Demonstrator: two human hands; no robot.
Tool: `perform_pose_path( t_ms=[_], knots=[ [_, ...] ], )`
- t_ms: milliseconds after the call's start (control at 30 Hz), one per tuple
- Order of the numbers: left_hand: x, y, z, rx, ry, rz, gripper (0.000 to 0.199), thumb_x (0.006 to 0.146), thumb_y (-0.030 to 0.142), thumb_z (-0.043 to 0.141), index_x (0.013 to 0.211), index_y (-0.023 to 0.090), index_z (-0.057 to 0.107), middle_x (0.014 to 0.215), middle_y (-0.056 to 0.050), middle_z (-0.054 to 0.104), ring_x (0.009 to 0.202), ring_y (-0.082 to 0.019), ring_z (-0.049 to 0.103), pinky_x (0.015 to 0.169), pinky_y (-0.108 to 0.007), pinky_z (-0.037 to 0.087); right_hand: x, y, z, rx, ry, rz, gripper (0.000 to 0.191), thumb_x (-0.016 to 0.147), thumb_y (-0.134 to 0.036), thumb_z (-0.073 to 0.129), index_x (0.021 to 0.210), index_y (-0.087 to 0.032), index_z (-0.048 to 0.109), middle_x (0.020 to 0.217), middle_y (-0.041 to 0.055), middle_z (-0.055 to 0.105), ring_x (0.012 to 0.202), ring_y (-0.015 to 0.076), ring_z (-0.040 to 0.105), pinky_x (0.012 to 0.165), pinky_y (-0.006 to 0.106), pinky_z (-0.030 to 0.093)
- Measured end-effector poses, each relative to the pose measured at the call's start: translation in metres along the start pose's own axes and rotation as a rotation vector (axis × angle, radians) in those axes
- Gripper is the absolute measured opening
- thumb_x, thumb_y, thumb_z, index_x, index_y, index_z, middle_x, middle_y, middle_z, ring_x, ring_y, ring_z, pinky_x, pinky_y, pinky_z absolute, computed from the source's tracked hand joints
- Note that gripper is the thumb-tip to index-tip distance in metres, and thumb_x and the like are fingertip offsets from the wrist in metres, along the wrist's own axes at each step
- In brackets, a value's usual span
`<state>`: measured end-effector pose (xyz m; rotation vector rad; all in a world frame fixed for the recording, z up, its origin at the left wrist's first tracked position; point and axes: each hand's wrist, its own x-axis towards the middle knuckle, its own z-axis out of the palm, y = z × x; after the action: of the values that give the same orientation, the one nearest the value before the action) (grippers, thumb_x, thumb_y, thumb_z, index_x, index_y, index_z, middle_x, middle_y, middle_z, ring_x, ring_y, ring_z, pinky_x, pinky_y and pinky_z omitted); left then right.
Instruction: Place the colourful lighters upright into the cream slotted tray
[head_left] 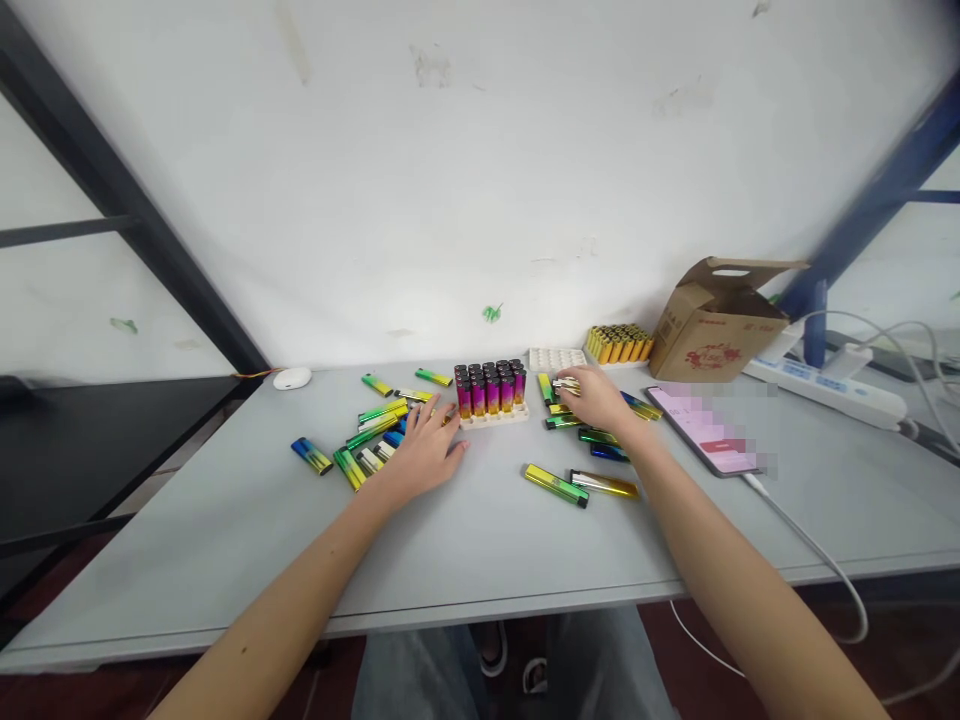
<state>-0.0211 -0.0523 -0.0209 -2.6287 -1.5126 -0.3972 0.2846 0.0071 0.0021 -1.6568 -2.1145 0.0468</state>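
Observation:
My left hand lies open on the grey table, fingers spread over a loose heap of green, yellow and blue lighters, with its fingertips close to a cream rack. That rack holds several upright magenta-and-gold lighters in rows. My right hand pinches a metallic gold lighter just right of the rack. Beneath and beside that hand lie more loose lighters. A yellow-green lighter and a gold lighter lie apart nearer me.
An empty-looking white tray and a block of yellow lighters stand at the wall. Right of them are an open cardboard box, a phone on a cable and a power strip. A white round object sits back left.

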Motion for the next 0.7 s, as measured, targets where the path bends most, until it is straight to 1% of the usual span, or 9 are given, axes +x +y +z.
perform_pose_path(
  t_ms=[100, 167, 267, 367, 467, 533, 567, 633, 700],
  knots=[
    [-0.001, -0.002, -0.001, 0.004, -0.018, -0.008, 0.04, 0.093, 0.033, 0.039, 0.124, 0.015, 0.056, 0.14, -0.015, 0.045, 0.142, -0.038, 0.022, 0.114, -0.064, 0.018, 0.0, -0.001, 0.009, -0.075, -0.037, -0.035, 0.033, 0.086, -0.024, 0.05, 0.11, -0.013, 0.069, 0.115, 0.0149, 0.068, 0.115, 0.028, 0.057, 0.102, 0.04, 0.041],
    [-0.002, -0.004, -0.003, 0.004, -0.022, -0.017, 0.042, 0.092, 0.035, 0.04, 0.126, 0.016, 0.055, 0.144, -0.016, 0.041, 0.143, -0.039, 0.018, 0.114, -0.065, 0.016, 0.0, -0.002, 0.012, -0.092, -0.045, -0.086, 0.035, 0.085, -0.018, 0.048, 0.113, -0.013, 0.069, 0.122, 0.0144, 0.065, 0.119, 0.0262, 0.055, 0.109, 0.04, 0.034],
    [-0.003, -0.006, -0.008, -0.002, -0.021, -0.045, 0.043, 0.091, 0.037, 0.043, 0.13, 0.02, 0.054, 0.146, -0.015, 0.038, 0.145, -0.039, 0.015, 0.113, -0.065, 0.016, 0.001, -0.001, 0.014, -0.086, -0.064, -0.142, 0.043, 0.08, -0.008, 0.046, 0.114, -0.018, 0.07, 0.132, 0.012, 0.06, 0.128, 0.0236, 0.049, 0.116, 0.041, 0.024],
    [-0.001, -0.011, -0.01, -0.013, -0.002, -0.103, 0.045, 0.09, 0.039, 0.045, 0.131, 0.022, 0.054, 0.143, -0.014, 0.042, 0.144, -0.039, 0.018, 0.112, -0.065, 0.019, 0.001, 0.0, 0.012, -0.044, -0.052, -0.146, 0.045, 0.078, -0.006, 0.045, 0.111, -0.02, 0.072, 0.131, 0.0095, 0.061, 0.132, 0.0238, 0.046, 0.116, 0.043, 0.026],
    [0.002, -0.019, -0.007, -0.022, 0.044, -0.162, 0.045, 0.09, 0.043, 0.045, 0.127, 0.019, 0.057, 0.14, -0.016, 0.046, 0.142, -0.039, 0.024, 0.111, -0.064, 0.024, 0.0, -0.005, 0.011, 0.011, -0.021, -0.167, 0.04, 0.081, -0.011, 0.046, 0.111, -0.018, 0.072, 0.126, 0.011, 0.064, 0.128, 0.0271, 0.049, 0.111, 0.044, 0.033],
    [0.003, -0.022, -0.005, -0.034, 0.083, -0.177, 0.045, 0.089, 0.045, 0.047, 0.122, 0.018, 0.061, 0.136, -0.016, 0.05, 0.139, -0.039, 0.029, 0.109, -0.063, 0.028, -0.002, -0.011, 0.01, 0.046, -0.03, -0.233, 0.037, 0.084, -0.018, 0.048, 0.114, -0.015, 0.07, 0.123, 0.013, 0.065, 0.123, 0.0284, 0.053, 0.109, 0.045, 0.036],
    [0.004, -0.023, -0.004, -0.042, 0.106, -0.178, 0.043, 0.088, 0.045, 0.049, 0.119, 0.019, 0.063, 0.133, -0.015, 0.052, 0.138, -0.039, 0.032, 0.109, -0.062, 0.03, -0.003, -0.014, 0.01, 0.061, -0.043, -0.278, 0.037, 0.084, -0.021, 0.05, 0.116, -0.014, 0.068, 0.122, 0.0134, 0.065, 0.121, 0.0285, 0.054, 0.11, 0.047, 0.035],
    [0.005, -0.022, -0.005, -0.065, 0.169, -0.155, 0.038, 0.086, 0.042, 0.052, 0.113, 0.02, 0.066, 0.127, -0.013, 0.057, 0.134, -0.037, 0.038, 0.108, -0.06, 0.033, -0.006, -0.019, 0.01, 0.081, -0.066, -0.361, 0.039, 0.083, -0.027, 0.055, 0.119, -0.016, 0.066, 0.123, 0.0132, 0.064, 0.119, 0.0284, 0.056, 0.114, 0.05, 0.029],
    [0.006, -0.02, -0.008, -0.092, 0.229, -0.104, 0.029, 0.087, 0.037, 0.051, 0.101, 0.021, 0.071, 0.119, -0.011, 0.063, 0.128, -0.033, 0.045, 0.107, -0.055, 0.037, -0.007, -0.022, 0.011, 0.089, -0.077, -0.396, 0.039, 0.081, -0.031, 0.06, 0.117, -0.018, 0.067, 0.126, 0.0123, 0.062, 0.123, 0.0286, 0.053, 0.117, 0.052, 0.023]
  ],
)
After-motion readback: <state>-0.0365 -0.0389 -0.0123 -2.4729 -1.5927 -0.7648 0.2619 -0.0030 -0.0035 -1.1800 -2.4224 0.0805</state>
